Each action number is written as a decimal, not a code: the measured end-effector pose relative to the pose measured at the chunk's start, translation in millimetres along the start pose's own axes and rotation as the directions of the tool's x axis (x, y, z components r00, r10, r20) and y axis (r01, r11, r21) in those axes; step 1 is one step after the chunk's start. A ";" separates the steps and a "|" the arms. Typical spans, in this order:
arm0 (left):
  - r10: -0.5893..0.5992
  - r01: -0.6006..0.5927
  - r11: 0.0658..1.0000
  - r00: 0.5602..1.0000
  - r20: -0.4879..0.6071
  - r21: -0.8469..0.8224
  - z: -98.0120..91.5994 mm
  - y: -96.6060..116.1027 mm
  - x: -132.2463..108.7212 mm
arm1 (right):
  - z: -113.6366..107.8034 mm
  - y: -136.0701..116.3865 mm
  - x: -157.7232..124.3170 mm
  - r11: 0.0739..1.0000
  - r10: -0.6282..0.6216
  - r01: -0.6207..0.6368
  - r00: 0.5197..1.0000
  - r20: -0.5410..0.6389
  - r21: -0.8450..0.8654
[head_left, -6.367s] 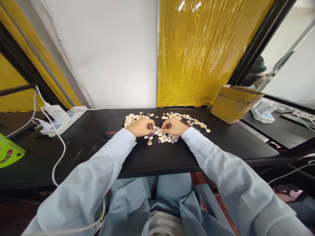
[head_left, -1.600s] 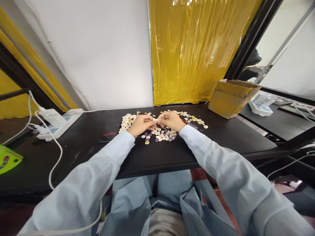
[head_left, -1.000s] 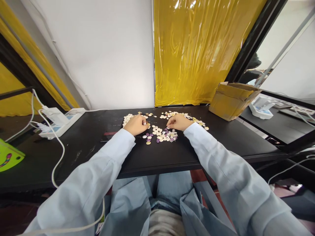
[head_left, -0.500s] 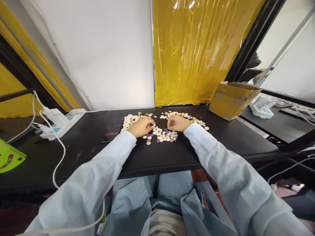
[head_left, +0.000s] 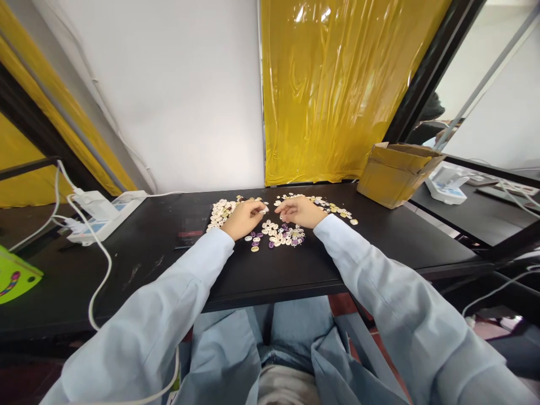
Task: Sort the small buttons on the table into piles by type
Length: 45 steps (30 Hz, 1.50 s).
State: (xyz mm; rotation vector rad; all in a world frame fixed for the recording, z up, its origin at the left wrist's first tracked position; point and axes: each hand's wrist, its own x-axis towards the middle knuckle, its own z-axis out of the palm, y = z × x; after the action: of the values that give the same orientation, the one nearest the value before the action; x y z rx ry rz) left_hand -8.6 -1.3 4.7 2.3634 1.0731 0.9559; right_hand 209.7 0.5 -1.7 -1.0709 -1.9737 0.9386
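Small oval pieces, white, yellow and purple, lie on a black table (head_left: pixel 169 275). My left hand (head_left: pixel 243 218) is over the right side of the left pile (head_left: pixel 218 214), thumb and fingers pinched on a small pale piece (head_left: pixel 264 211). Facing it, my right hand (head_left: pixel 300 212) is in front of the back right pile (head_left: pixel 340 211), its fingertips close together around something small and pale that I cannot make out. Between and nearer than both hands lies a middle group of white and purple pieces (head_left: pixel 276 233).
A dark flat device (head_left: pixel 188 239) lies left of the pieces. White power strips (head_left: pixel 105 219) with cables stand further left, beside a green item (head_left: pixel 17 275). An open cardboard box (head_left: pixel 390 177) stands at the back right. Yellow plastic sheeting (head_left: pixel 329 101) hangs behind.
My right hand has moved left and slightly up, away from the middle group and closer to my left hand. My left hand has shifted slightly right.
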 end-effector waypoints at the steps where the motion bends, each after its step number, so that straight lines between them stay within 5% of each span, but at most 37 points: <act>1: -0.040 0.038 0.995 0.999 -0.013 -0.090 0.8 2.3 0.2 | 2.0 -1.5 0.3 0.999 -0.005 0.004 1.000 0.007 0.050; 9: -0.286 0.240 0.794 0.958 0.006 -0.559 8.1 12.5 -0.4 | 10.3 -6.4 3.8 0.971 -0.038 0.052 0.997 -0.063 0.235; 16: -0.334 0.294 0.734 0.941 0.051 -0.612 11.0 12.7 -3.2 | 11.4 -7.7 4.1 0.962 -0.062 0.087 0.992 -0.106 0.257; 25: -0.272 0.235 0.785 0.962 0.022 -0.573 15.0 9.5 -3.2 | 18.0 -7.0 4.6 0.951 -0.002 0.057 0.984 -0.178 0.304; 37: -0.253 0.165 0.768 0.966 -0.057 -0.619 16.4 12.2 -4.2 | 27.7 -15.2 1.5 0.793 0.181 -0.015 0.960 -0.212 0.609; 41: -0.252 0.178 0.808 0.966 -0.057 -0.562 12.1 11.9 -0.4 | 21.6 -14.6 4.3 0.837 0.180 -0.052 0.966 -0.186 0.545; 45: -0.221 0.190 0.942 0.972 -0.084 -0.278 -1.9 6.3 -0.4 | 5.8 -7.7 5.4 0.988 0.070 -0.039 0.977 -0.203 0.152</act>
State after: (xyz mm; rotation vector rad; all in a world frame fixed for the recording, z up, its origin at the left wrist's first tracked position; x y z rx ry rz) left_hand -6.9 -5.5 9.5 1.9570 1.1278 1.0934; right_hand 199.8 0.7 3.1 -1.0965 -1.6862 0.9454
